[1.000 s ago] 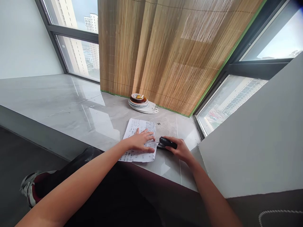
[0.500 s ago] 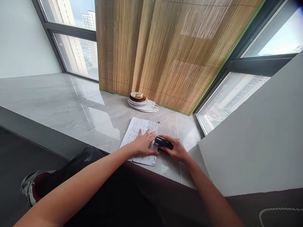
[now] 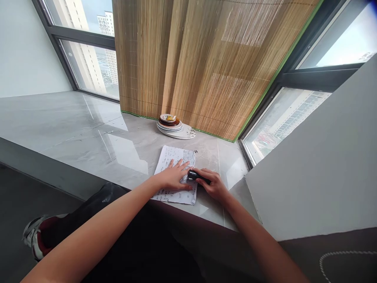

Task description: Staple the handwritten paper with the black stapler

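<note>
Your left hand (image 3: 176, 175) lies flat on the written paper (image 3: 167, 156), its fingers spread and gripping nothing, and the sheet extends past their tips. The fingers of your right hand (image 3: 214, 185) are wrapped around the black stapler (image 3: 194, 175), whose front end is over the paper's right edge, just beside your left fingers.

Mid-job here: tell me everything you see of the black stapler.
The stapler is black and glossy, seemingly plastic, with small pale marks or glints near its rounded front end. It lies roughly crosswise, nose pointing left over the right edge of the handwritten paper. The right hand grips its rear; the left hand is close by, contact unclear. Its underside is hidden.
</note>
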A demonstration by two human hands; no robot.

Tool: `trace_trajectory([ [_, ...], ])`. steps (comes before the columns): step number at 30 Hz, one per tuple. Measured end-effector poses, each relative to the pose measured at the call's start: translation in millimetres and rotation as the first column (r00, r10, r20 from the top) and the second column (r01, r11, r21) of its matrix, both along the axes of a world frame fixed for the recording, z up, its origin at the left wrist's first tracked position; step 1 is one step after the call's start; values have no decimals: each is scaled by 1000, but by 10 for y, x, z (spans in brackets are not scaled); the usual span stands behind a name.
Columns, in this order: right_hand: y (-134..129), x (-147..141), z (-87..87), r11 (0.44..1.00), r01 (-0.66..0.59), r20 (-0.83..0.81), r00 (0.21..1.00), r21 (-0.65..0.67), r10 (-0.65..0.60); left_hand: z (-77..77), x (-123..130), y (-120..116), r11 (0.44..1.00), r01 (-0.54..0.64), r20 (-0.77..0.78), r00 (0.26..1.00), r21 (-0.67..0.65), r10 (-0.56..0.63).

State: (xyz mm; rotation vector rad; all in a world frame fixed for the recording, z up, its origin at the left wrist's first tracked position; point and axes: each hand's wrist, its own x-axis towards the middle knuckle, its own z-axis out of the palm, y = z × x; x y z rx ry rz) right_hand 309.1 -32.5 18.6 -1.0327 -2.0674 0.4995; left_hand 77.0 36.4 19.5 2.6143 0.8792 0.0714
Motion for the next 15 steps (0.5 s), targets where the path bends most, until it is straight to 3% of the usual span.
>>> trace_trajectory([
  [15,3,-55,-27,992,75,220,971,99,-95,-38,15,-14,1000,-20,12,1000,-4,20],
])
